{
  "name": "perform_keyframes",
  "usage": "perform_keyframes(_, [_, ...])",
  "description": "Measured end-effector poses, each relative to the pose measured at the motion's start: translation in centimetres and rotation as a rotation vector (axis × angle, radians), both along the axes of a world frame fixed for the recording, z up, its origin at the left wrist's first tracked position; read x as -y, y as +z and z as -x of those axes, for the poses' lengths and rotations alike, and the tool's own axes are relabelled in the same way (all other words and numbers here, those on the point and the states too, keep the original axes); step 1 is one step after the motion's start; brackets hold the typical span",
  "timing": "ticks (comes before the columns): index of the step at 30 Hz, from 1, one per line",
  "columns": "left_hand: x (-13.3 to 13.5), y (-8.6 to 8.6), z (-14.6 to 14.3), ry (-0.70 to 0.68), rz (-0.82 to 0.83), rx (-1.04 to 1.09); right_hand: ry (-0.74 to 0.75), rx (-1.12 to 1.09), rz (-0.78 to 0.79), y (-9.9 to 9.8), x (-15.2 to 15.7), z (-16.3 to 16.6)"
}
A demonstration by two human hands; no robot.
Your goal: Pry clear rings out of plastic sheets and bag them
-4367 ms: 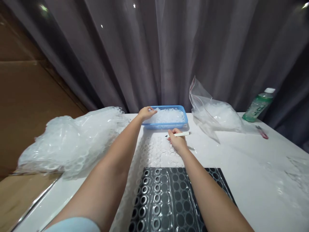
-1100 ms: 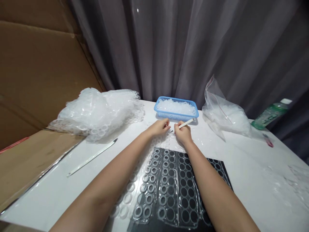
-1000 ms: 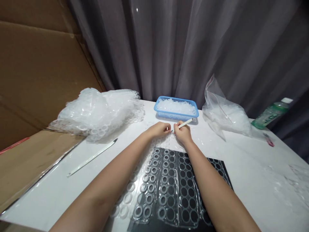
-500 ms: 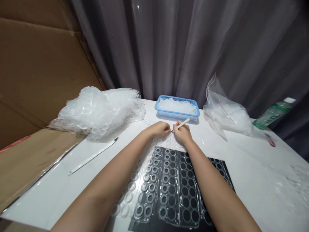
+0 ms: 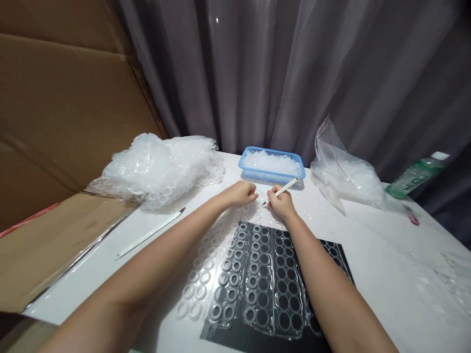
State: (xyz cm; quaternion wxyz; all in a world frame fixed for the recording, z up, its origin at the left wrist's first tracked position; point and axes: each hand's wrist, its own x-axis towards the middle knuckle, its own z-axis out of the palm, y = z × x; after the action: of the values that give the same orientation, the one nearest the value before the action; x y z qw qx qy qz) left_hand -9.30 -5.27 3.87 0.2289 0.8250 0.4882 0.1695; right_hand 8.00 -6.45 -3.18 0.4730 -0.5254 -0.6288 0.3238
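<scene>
A clear plastic sheet of rings point(image 5: 235, 274) lies on the white table point(image 5: 368, 235), partly over a black mat point(image 5: 331, 255). My right hand point(image 5: 282, 205) grips a white pen-like tool point(image 5: 285, 187), its tip down on the sheet's far end. My left hand point(image 5: 241, 192) is closed in a pinch just left of that tip, on the sheet; what it pinches is too small to name. Behind both hands stands a blue basket point(image 5: 272, 170) filled with loose clear rings.
A heap of used clear sheets point(image 5: 162, 166) sits at the back left. A zip bag of rings point(image 5: 346, 176) and a green bottle point(image 5: 417, 171) stand at the back right. A thin white strip point(image 5: 150, 233) lies left. Cardboard point(image 5: 55, 122) flanks the table's left edge.
My left hand came back from the blue basket to the sheet beside the tool tip. Over the last second both hands stayed nearly still, and the view shifted slightly.
</scene>
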Motion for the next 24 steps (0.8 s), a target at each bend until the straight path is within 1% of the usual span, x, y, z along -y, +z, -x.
perform_keyframes(4, [1.7, -2.2, -1.1, -0.032, -0.042, -0.058, 0.009, 0.100, -0.019, 0.1, 0.1, -0.1])
perform_keyframes(7, [1.7, -3.0, -1.3, -0.027, -0.026, -0.065, 0.010, 0.200, -0.034, 0.5, 0.1, -0.1])
perform_keyframes(9, [1.4, -3.1, -1.4, -0.019, -0.004, -0.040, 0.011, 0.289, -0.057, 0.9, 0.2, -0.2])
perform_keyframes(11, [1.1, -3.0, -1.3, -0.005, 0.017, 0.011, 0.048, 0.373, -0.075, 1.3, 0.2, -0.2])
perform_keyframes(15, [0.7, -2.0, -0.1, 0.070, 0.025, 0.177, 0.150, 0.446, -0.081, 1.7, 0.1, -0.2])
perform_keyframes(17, [0.7, -1.4, 0.8, 0.125, 0.003, 0.241, 0.177, 0.423, -0.061, 1.8, 0.0, -0.4])
perform_keyframes(19, [0.9, -1.0, 1.5, 0.146, -0.026, 0.259, 0.205, 0.349, 0.004, 2.1, -0.2, -0.6])
perform_keyframes(21, [1.2, -1.0, 1.6, 0.107, -0.052, 0.228, 0.205, 0.234, 0.089, 2.7, -0.3, -0.8])
perform_keyframes(24, [1.8, -1.6, 1.0, -0.038, -0.064, 0.121, 0.123, 0.059, 0.156, 3.5, 0.1, -1.0])
